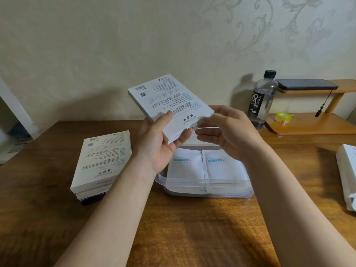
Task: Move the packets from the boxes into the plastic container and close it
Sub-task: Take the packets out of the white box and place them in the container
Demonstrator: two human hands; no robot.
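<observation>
**White box held over the open container**

Grips a flat white box (169, 101) in the left hand (159, 143), thumb pressed on the printed top face and fingers curled under the near end. Holds it in the air, tilted with the far end higher, above the back part of the clear plastic container (208, 185) and apart from it.

Has the right hand (229, 132) up against the near right corner of the box, fingers loosely bent and spread, index fingertip at the corner. Cannot tell whether anything is pinched there, since the end of the box hides the contact.

Shows the container open at the top in the middle of the wooden table (183, 228), with white packets (223, 166) lying flat side by side inside, blue labels facing up.

Has a stack of boxes (102, 160) to the left of the container, near it, printed side up. Shows another white box (346, 174) at the right edge, cut off by the frame.

Further back on the right: a dark-labelled bottle (263, 97) standing upright, just beside a low wooden shelf (312, 126), with a yellow tape roll (282, 117) on the lower board and a dark phone (306, 84) on the upper one.
</observation>
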